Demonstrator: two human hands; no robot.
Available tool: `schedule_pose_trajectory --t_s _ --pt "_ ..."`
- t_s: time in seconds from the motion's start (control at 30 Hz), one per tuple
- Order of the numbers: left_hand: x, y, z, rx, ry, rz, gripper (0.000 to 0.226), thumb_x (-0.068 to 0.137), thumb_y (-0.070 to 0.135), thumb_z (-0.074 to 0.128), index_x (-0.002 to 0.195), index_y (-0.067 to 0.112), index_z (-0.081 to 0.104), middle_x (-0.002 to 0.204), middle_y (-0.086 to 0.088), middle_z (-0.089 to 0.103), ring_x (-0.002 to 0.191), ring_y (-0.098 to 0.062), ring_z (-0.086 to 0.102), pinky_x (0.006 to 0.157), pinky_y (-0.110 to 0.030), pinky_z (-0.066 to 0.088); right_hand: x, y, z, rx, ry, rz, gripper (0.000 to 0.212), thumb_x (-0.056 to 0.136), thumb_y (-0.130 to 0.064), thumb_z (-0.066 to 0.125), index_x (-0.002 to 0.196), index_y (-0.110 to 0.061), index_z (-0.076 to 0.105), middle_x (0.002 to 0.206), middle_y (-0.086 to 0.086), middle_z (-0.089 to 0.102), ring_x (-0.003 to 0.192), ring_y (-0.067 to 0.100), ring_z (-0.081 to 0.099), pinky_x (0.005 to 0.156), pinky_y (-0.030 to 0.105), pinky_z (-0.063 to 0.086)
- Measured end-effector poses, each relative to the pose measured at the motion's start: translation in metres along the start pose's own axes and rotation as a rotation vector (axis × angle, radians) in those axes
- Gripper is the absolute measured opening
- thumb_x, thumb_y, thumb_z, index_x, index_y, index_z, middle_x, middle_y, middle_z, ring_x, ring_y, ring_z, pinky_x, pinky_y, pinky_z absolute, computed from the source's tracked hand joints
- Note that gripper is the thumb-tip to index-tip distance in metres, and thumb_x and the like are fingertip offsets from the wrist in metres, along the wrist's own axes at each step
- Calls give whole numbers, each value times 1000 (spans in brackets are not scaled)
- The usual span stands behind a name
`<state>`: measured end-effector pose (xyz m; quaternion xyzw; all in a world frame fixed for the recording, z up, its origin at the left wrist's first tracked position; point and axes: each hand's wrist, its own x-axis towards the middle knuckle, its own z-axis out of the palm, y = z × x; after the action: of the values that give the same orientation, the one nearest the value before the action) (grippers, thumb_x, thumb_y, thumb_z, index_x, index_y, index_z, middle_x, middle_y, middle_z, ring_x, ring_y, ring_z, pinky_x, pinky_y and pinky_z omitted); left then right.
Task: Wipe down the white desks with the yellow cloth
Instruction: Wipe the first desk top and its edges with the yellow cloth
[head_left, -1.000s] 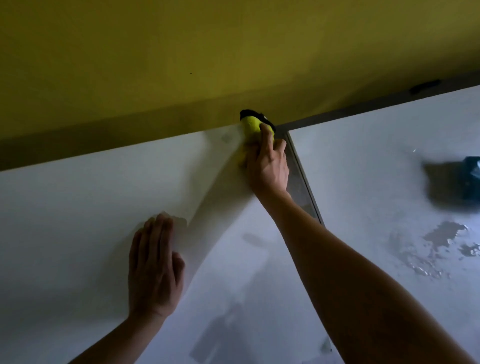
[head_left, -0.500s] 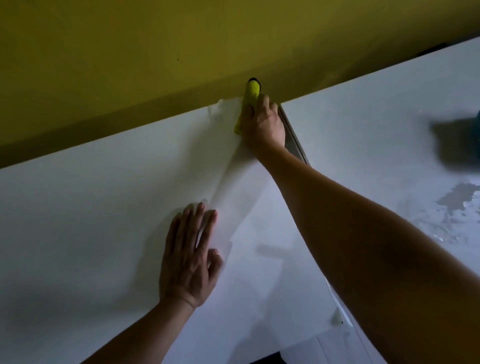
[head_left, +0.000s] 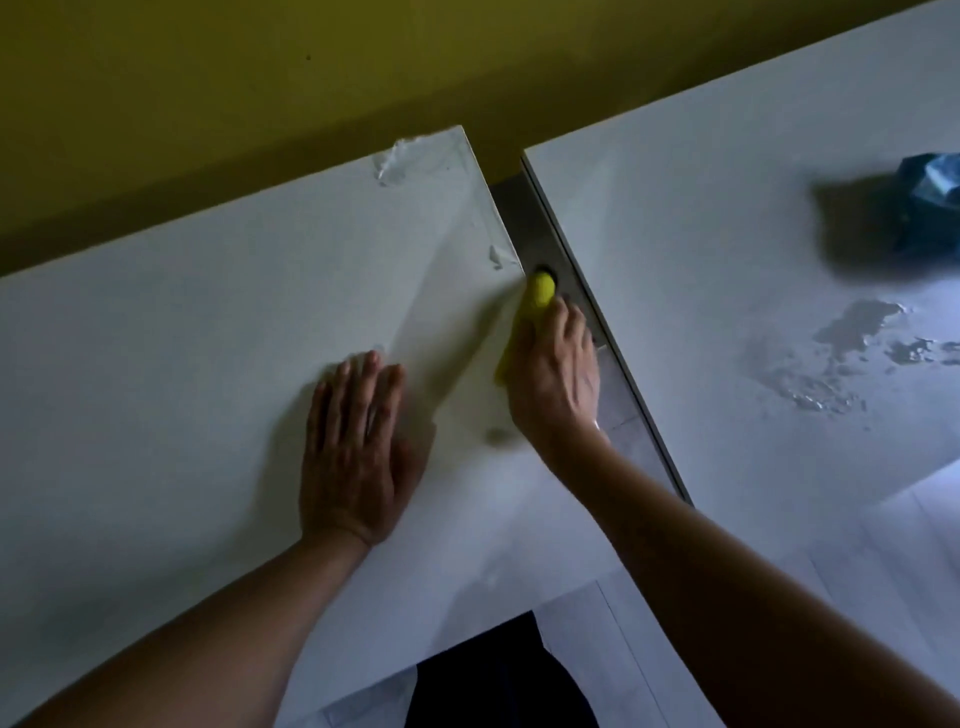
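Wiping along the right edge of the left worktop, beside the gap.

The right hand has its grip curled round the yellow cloth, pressing it on the left worktop at the edge by the gap. The left hand lies flat with spread fingers, further in from that edge. Next, I judge, comes a stroke along this edge, then the right worktop, where wet patches across the gap await wiping.
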<state>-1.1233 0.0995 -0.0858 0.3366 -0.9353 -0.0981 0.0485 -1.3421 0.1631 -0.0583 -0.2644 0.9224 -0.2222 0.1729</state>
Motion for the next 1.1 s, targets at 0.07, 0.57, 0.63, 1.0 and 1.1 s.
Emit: schedule_pose_trajectory --t_s 0.07,0.57,0.63,1.0,1.1 --pt "0 -1 0 11 3 5 67 100 32 33 163 10 33 172 -14 23 159 -37 20 127 -58 19 42 -29 9 -67 -28 -71 72 101 -30 50 159 -8 14 146 14 43 129 30 44 110 39 35" --pt "2 1 3 12 58 21 72 93 28 41 161 7 36 170 -17 26 158 -39 24 127 -59 20 -50 38 -12 -19 5 104 27 106 -30 41 126 -12 47 114 8 53 109 30 51 86 36 36" --pt "3 1 3 30 55 29 74 91 28 43 162 7 34 171 -17 25 158 -39 23 127 -60 20 -74 53 -13 -83 29 103 34 108 -32 35 128 -8 48 112 11 55 104 32 53 86 41 40" --pt "11 -3 7 52 68 46 67 100 32 33 163 10 33 171 -16 25 158 -38 22 128 -57 18 73 -47 16 -103 59 -39 46 93 -21 51 138 -13 42 129 8 52 118 28 52 98 38 42" --pt "8 0 9 53 107 42 66 100 34 32 161 9 37 170 -16 28 157 -38 24 128 -55 18 41 -16 11 -101 72 -65 46 91 -18 54 136 -12 44 127 9 53 117 30 52 98 38 42"
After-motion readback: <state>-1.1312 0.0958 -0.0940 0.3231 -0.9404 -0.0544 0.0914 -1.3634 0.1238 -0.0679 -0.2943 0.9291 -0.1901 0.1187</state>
